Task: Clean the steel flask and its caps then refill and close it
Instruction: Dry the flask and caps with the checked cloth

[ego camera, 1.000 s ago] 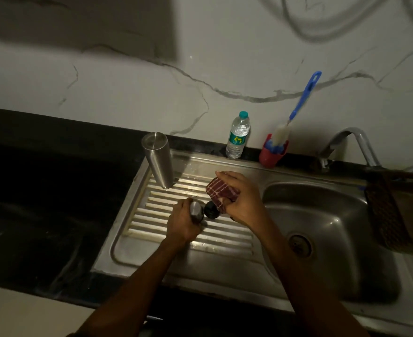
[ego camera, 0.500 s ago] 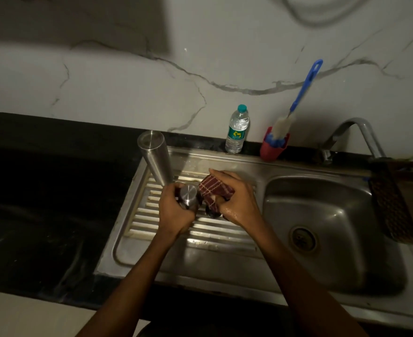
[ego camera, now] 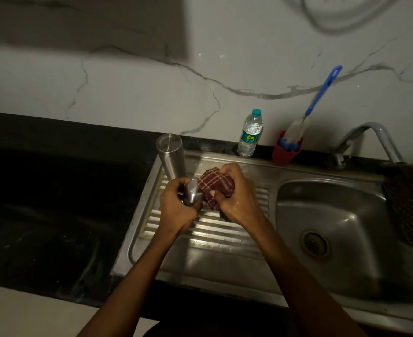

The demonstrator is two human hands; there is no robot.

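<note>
Flask (ego camera: 171,158) crowds hands; basin (ego camera: 346,215) (dim) seemingly free.

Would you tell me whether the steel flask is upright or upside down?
Upside down: the steel flask stands with its flat closed base up on the drainboard.

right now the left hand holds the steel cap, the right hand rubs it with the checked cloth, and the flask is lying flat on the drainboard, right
Not quite. In the head view the flask stands upright, mouth down, on the drainboard, not flat. The rest holds: the left hand holds the steel cap and the right hand rubs it with the checked cloth.
</note>
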